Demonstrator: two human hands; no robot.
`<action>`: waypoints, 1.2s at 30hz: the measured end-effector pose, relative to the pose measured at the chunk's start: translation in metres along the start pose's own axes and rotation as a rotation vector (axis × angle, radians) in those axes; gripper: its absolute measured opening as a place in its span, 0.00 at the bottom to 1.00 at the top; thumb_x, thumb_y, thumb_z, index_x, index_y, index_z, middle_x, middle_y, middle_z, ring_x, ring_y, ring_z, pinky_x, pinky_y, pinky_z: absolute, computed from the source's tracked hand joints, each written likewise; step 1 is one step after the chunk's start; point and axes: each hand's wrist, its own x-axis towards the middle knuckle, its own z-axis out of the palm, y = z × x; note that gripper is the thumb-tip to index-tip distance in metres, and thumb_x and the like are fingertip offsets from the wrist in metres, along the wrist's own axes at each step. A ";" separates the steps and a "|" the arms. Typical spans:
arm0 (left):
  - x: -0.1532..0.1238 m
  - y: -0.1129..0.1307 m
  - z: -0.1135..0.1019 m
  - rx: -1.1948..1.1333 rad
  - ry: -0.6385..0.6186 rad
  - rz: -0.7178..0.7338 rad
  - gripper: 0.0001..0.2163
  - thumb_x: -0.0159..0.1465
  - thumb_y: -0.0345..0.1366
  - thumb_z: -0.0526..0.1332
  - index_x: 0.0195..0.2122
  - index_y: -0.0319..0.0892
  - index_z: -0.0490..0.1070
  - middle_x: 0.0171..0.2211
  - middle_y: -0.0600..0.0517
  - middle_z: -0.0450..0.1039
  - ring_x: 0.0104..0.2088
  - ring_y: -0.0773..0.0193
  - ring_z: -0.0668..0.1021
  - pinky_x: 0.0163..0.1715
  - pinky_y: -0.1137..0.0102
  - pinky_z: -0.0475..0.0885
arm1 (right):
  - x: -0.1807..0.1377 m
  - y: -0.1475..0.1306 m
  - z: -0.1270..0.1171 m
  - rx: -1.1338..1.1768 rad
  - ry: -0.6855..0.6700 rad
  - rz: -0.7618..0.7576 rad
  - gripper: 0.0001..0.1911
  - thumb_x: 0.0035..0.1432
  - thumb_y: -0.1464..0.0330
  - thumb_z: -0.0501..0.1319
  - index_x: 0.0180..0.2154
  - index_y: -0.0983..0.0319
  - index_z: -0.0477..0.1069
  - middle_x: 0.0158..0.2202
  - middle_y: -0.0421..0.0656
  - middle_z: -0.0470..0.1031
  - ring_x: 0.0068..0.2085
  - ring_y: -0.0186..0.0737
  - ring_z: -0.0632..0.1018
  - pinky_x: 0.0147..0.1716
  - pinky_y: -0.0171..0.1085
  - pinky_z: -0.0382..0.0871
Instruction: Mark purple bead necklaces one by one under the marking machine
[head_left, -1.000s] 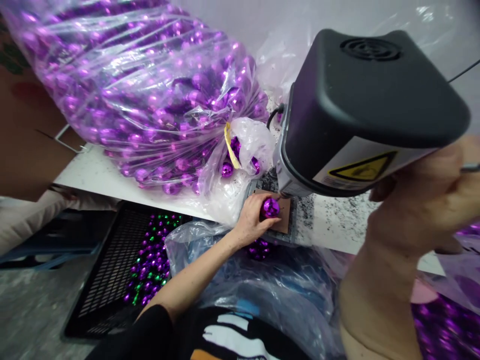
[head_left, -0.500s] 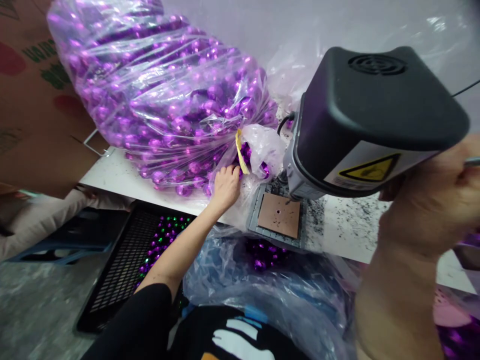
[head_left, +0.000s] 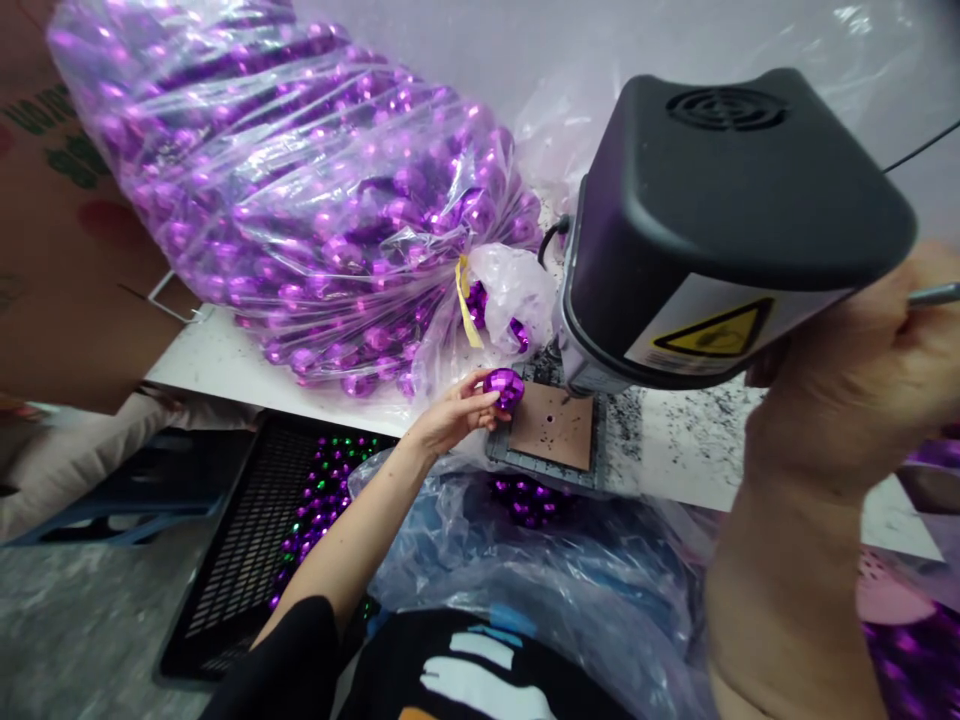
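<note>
My left hand [head_left: 461, 410] pinches a shiny purple faceted ball [head_left: 503, 389] between thumb and fingers. It holds the ball at the left edge of a brown square plate [head_left: 551, 428] with a small hole in its middle. Above that plate stands a black bench drill press [head_left: 742, 220] with a yellow warning label; its lower working part is mostly hidden. My right hand [head_left: 847, 400] is closed at the machine's right side, where a metal lever [head_left: 934, 296] sticks out of the grip. Some of its fingertips are hidden behind the housing.
A big clear bag [head_left: 300, 200] of purple balls lies on the white table [head_left: 690, 450], its mouth open beside the machine. Dark shavings dot the tabletop. Below left is a black crate [head_left: 225, 560] with purple and green balls; plastic sheeting [head_left: 600, 590] covers my lap. Cardboard [head_left: 82, 260] stands left.
My left hand has come from the bag's mouth, rightward and down to the plate, now with a purple ball in its fingers. My right hand stays by the machine.
</note>
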 end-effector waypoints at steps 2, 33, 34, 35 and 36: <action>0.000 -0.005 0.006 -0.087 -0.048 -0.014 0.26 0.55 0.41 0.73 0.53 0.42 0.68 0.39 0.48 0.78 0.34 0.62 0.83 0.29 0.73 0.73 | 0.000 0.000 0.000 0.001 -0.009 -0.004 0.37 0.63 0.42 0.48 0.22 0.70 0.55 0.21 0.39 0.52 0.26 0.18 0.58 0.29 0.29 0.47; 0.022 -0.064 0.052 1.141 0.199 0.845 0.25 0.64 0.43 0.65 0.59 0.42 0.62 0.54 0.41 0.72 0.56 0.51 0.74 0.56 0.55 0.68 | -0.006 -0.002 0.000 0.078 -0.012 0.053 0.34 0.62 0.43 0.49 0.25 0.69 0.54 0.22 0.38 0.50 0.26 0.19 0.59 0.28 0.27 0.49; 0.023 -0.064 0.053 1.123 0.205 0.812 0.25 0.64 0.44 0.66 0.59 0.42 0.62 0.53 0.42 0.72 0.55 0.51 0.74 0.56 0.55 0.68 | -0.006 -0.002 0.000 0.074 -0.002 0.047 0.35 0.62 0.42 0.49 0.25 0.69 0.53 0.22 0.38 0.50 0.26 0.19 0.58 0.28 0.27 0.49; 0.023 -0.064 0.055 1.104 0.218 0.781 0.24 0.64 0.44 0.66 0.58 0.42 0.63 0.53 0.42 0.73 0.54 0.51 0.74 0.55 0.55 0.67 | -0.006 -0.002 0.000 0.070 0.002 0.041 0.35 0.62 0.42 0.49 0.25 0.69 0.53 0.22 0.38 0.50 0.26 0.19 0.58 0.28 0.27 0.48; 0.024 -0.065 0.056 1.085 0.238 0.756 0.23 0.63 0.45 0.66 0.57 0.43 0.64 0.52 0.43 0.73 0.54 0.52 0.75 0.55 0.56 0.68 | -0.006 -0.002 0.000 0.068 0.009 0.038 0.35 0.62 0.42 0.49 0.25 0.69 0.52 0.21 0.38 0.50 0.26 0.19 0.59 0.28 0.27 0.48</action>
